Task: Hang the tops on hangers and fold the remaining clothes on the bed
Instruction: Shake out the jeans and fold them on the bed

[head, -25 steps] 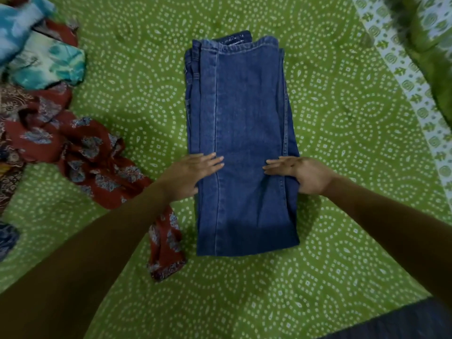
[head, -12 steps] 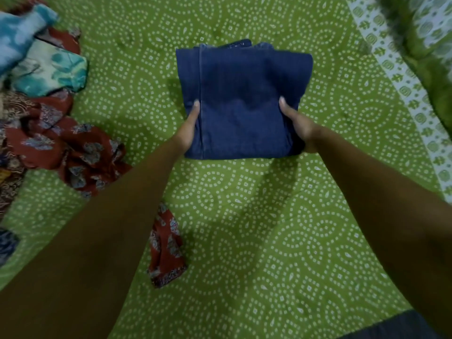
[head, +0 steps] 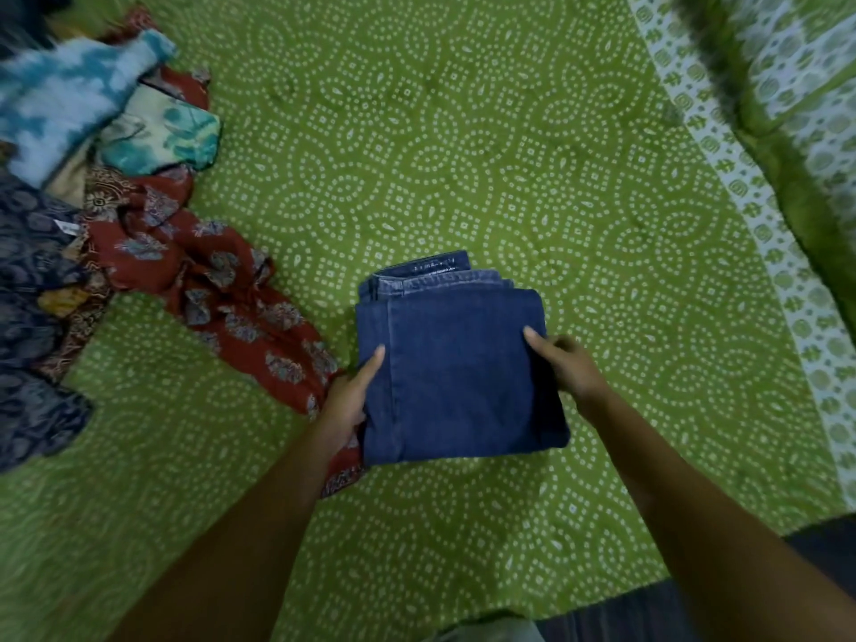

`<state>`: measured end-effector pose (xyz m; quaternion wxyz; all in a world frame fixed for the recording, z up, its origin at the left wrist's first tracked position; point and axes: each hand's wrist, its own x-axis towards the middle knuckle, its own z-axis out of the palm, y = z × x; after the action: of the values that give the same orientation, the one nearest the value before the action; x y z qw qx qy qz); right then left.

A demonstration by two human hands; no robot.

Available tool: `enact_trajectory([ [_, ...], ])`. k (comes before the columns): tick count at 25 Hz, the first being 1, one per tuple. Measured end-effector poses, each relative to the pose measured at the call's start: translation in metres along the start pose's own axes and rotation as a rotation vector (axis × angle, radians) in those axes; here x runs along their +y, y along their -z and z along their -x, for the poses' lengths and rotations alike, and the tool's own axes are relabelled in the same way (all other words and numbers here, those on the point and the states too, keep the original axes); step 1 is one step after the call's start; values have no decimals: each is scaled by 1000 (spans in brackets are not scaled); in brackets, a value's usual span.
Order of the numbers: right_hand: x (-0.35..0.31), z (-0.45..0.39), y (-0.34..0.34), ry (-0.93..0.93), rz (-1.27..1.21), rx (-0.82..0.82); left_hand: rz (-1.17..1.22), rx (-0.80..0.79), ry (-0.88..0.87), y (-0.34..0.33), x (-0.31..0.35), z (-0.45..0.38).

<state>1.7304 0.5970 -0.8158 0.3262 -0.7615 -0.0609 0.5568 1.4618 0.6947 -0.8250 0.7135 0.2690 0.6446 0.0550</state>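
A pair of dark blue jeans (head: 456,370), folded into a thick square, sits in the middle of the bed between my hands. My left hand (head: 348,397) grips its left edge, thumb on top and fingers under the fold. My right hand (head: 566,363) grips the right edge the same way. The waistband shows at the far side of the bundle. Whether the jeans are lifted off the bedsheet or rest on it, I cannot tell.
The green dotted bedsheet (head: 463,155) covers the bed. A red floral garment (head: 222,289) sprawls left of the jeans, its end under my left wrist. A heap of blue, teal and dark patterned clothes (head: 69,145) lies far left. A white-and-green cloth (head: 796,85) lies at the right.
The long jeans were folded in half away from me, then both hands gripped the sides. The bundle now sits nearer me and lower in view.
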Motion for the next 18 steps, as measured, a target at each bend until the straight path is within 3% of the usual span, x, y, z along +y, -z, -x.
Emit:
enact_trajectory([
  [5, -29, -7, -31, 389, 85, 188, 11, 304, -472, -33, 23, -4],
  [9, -45, -21, -45, 427, 231, 354, -30, 434, -522, -35, 38, -17],
  [11, -48, -19, -58, 446, 524, 572, -343, 615, -628, -29, 37, -20],
  [13, -36, -5, -79, 682, 769, 709, -772, 706, -879, -34, 23, -16],
  [15, -14, 1, -96, 857, 996, 615, -1192, 597, -1038, -49, 6, -18],
  [18, 0, -42, -95, 823, 1221, 500, -1393, 557, -928, -52, 7, -58],
])
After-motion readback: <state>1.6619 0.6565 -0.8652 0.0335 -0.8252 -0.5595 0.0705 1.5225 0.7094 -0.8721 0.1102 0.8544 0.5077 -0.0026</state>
